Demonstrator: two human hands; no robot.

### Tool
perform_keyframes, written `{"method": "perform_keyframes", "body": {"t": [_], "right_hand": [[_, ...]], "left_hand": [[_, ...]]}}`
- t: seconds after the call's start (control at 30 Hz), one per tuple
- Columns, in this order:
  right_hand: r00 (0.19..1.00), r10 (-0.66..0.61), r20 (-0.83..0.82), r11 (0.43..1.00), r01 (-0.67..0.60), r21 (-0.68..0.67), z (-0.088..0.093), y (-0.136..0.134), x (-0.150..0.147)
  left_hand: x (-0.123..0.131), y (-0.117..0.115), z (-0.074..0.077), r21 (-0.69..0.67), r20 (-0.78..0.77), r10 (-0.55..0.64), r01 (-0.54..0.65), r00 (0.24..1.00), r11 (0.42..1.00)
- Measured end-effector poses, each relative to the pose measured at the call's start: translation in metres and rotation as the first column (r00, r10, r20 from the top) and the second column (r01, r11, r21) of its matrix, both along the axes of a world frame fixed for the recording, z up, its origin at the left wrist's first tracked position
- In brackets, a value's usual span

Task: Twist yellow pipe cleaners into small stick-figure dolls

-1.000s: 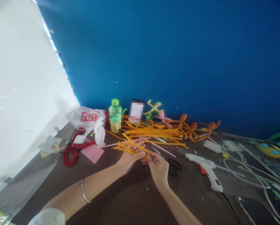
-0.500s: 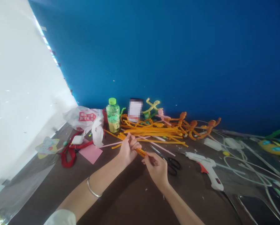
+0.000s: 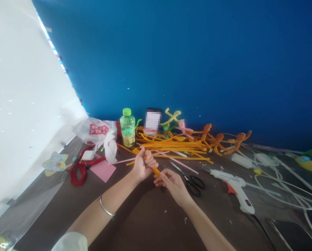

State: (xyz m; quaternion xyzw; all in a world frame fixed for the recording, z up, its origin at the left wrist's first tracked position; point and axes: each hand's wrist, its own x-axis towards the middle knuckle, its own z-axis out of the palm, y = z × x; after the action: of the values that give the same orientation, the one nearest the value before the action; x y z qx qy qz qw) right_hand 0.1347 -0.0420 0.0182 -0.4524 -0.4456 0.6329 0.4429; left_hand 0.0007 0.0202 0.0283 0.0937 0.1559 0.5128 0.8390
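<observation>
two hands [image 3: 144, 165] [image 3: 173, 186] grip pipe cleaners [image 3: 156, 171] near red-labelled bag [image 3: 98, 129].

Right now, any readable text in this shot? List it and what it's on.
Nothing can be read for certain.
White plastic bag: pale characters on a red patch, too blurred to read.
Green-capped plastic bottle: label print too small to read.
Pixelated card: blurred out, unreadable.
Hot glue gun: small marks by the switch, too small to read.
</observation>
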Motion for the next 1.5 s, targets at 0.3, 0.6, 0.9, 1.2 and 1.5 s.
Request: {"method": "perform_keyframes", "body": {"t": [0.3,0.6,0.9,1.2,1.5], "right_hand": [[0.989,-0.040,0.142,0.997,0.030,0.072,0.003,0.000,0.000],[0.972,-0.067,0.226,0.992,0.040,0.122,-0.003,-0.003,-0.003],[0.950,-0.076,0.304,0.993,0.042,0.114,-0.001,-0.005,-0.002],[0.977,-0.142,0.156,0.988,0.130,0.084,-0.001,-0.005,-0.005],[0.985,-0.168,0.038,0.986,0.168,-0.008,0.000,-0.008,-0.013]], "left_hand": [[-0.002,0.001,0.003,-0.003,0.026,-0.032,0.032,0.999,0.999],[-0.002,-0.003,-0.003,0.014,0.026,-0.009,0.009,1.000,1.000],[-0.002,-0.008,-0.002,0.075,0.051,-0.044,0.040,0.998,0.996],[-0.001,-0.006,-0.007,-0.015,0.094,-0.062,0.064,0.994,0.998],[0.001,-0.011,-0.005,-0.054,0.149,0.050,-0.042,0.988,0.998]]}}
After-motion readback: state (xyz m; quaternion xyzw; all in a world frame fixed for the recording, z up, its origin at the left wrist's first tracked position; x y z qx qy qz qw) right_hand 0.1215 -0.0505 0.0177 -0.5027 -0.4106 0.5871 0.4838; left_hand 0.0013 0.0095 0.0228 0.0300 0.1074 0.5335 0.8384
